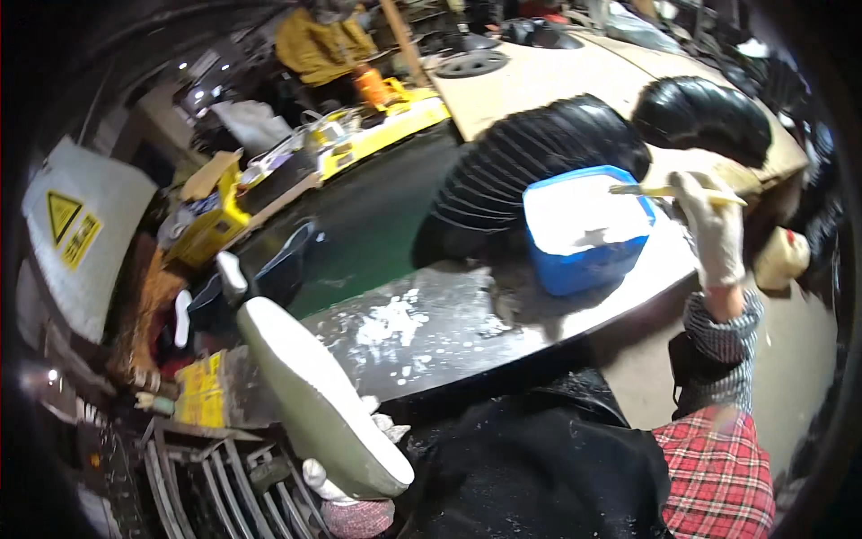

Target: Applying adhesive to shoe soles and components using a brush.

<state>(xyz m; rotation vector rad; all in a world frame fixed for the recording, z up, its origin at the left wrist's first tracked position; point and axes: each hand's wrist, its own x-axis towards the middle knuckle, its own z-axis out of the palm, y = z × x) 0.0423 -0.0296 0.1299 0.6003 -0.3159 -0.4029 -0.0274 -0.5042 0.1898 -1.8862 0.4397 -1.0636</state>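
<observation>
Left hand [328, 485] grasps the green piece [301, 395], tilted beside the table [449, 355]; right hand [716, 234] grips a brush [660, 191] over the blue tub [584, 265]. Overloaded, the brush might drip; a slack left grip might drop the piece.

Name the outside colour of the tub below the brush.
The tub is blue outside, as the head view shows best.

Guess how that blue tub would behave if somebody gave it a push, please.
The blue tub would likely slide rather than roll, since its sides look flat. It may feel fairly heavy, as white material shows inside, though glare hides how deep. Tipping seems less likely, given its broad, squat shape on the bench.
</observation>
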